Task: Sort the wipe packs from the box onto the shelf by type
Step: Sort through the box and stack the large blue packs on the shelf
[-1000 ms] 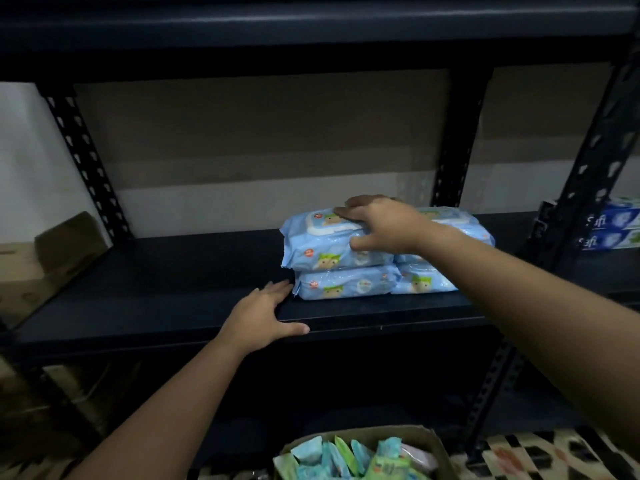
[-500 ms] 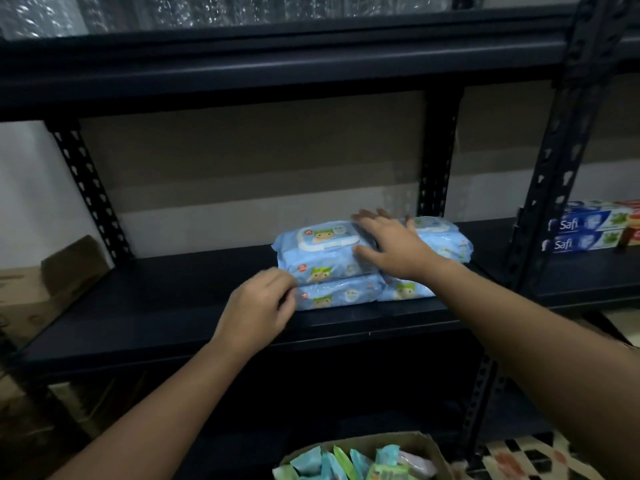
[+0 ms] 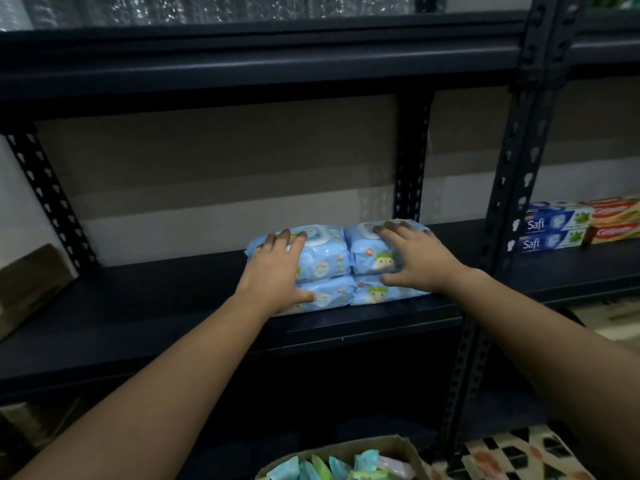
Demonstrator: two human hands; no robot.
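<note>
Light blue wipe packs stand in two stacks of two, side by side on the dark metal shelf (image 3: 156,306). My left hand (image 3: 277,271) lies with spread fingers over the front and top of the left stack (image 3: 325,265). My right hand (image 3: 419,261) presses flat on the right stack (image 3: 370,259), fingers over its top. At the bottom edge a cardboard box (image 3: 391,445) holds several small packs in teal, green and pink.
Toothpaste cartons (image 3: 554,230) lie stacked on the neighbouring shelf bay at right, past a perforated upright post (image 3: 512,188). A brown cardboard box (image 3: 31,282) sits at the far left. Another shelf board runs overhead. Patterned flooring shows at bottom right.
My left hand rose from the shelf edge onto the left stack. My right hand shifted right onto the right stack. The two stacks now sit squared together.
</note>
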